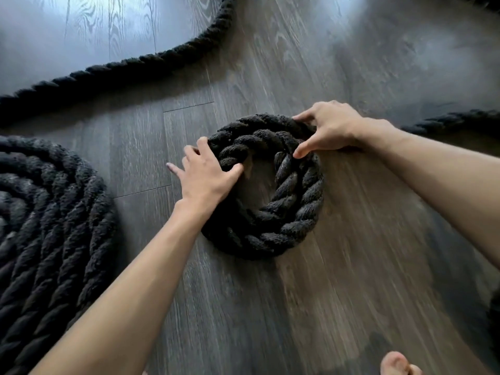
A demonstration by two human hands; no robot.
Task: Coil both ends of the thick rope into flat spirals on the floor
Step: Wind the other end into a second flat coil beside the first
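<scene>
Daylight comes from the far side and lays a pale, bluish glare on the wood floor (270,307) at the top left and top centre, bleaching the grain there. Nearer the camera the boards turn dim and brown. The small coil (297,212) is so black that its strands show only as faint grey highlights. A soft shadow lies under the wrist of the right hand (330,125). Motion blur smears the floor at the lower right and softens the large spiral (54,212) at the left edge. Wide-angle distortion bends the plank seams and stretches both forearms toward the bottom corners.
</scene>
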